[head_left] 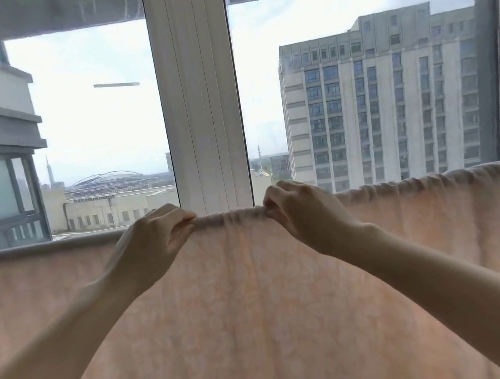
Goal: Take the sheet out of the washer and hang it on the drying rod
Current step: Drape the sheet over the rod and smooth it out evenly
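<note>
Pale peach cotton, faintly patterned and thin enough for daylight to glow through it, made up the sheet [260, 302], which already hung draped over the drying rod [230, 216] and fell in a broad curtain below the window. The rod itself was hidden under the bunched top fold; only its straight horizontal line showed. The left hand [154, 237] and the right hand [305, 213] were both raised to that fold, near each other either side of the white window frame [200, 99], each with its fingers [181, 221] curled and pinching the gathered cloth on the rod.

The sheet looked soft and limp, with no stiffness of its own. It crumpled into small pleats between the hands and along the right part of the rod, while the left part lay smoother. Fresh from a washer it was probably damp, so heavier than it appeared and inclined to cling to itself rather than slide freely. It seemed in no way fragile. The best hold was likely the one in use: pinching the fold on top of the rod and drawing the gathers outward. Pulling lower down would probably drag one side off balance.

Beyond the glass stood a tall grey building [391, 95].
</note>
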Available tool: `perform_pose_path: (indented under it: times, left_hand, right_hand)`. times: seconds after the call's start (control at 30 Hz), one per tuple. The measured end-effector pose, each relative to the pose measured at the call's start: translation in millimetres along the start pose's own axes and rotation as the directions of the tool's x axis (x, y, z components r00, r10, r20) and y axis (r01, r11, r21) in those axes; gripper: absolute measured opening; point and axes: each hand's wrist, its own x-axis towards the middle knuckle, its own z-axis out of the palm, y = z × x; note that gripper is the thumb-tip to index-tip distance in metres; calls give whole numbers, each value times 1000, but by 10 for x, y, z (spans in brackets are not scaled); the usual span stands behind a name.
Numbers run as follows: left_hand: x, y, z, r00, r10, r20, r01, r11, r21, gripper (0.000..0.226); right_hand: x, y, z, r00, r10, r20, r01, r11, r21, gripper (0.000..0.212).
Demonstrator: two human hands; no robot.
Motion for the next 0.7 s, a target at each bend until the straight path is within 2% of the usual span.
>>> perform_pose_path:
  times: [0.1,0.17,0.33,0.47,0.6,0.7]
  left_hand:
    - [-4,3,43,995,-42,-94,36,997,-66,10]
    - [43,87,88,987,-69,-147,59,995,-75,5]
    - [237,330,215,969,-69,-236,61,997,-43,8]
    - [304,398,356,981,-26,-194,30,999,18,13]
    - [391,474,382,971,-9,-237,5,1000,-19,14]
    - [375,525,421,987,27,-157,-34,998,-43,12]
  right_hand:
    - [-20,-27,11,998,56,-5,-56,998,-22,3]
    - [-12,-10,-29,996,87,-8,-87,992,-86,7]
    - [-35,205,-187,957,277,-89,-281,959,-29,10]
    - [-190,399,-222,944,328,-33,-329,934,-138,17]
    - [-200,561,-357,926,362,-103,-371,925,-82,12]
    - [-276,600,-370,940,338,-41,-339,940,-37,8]
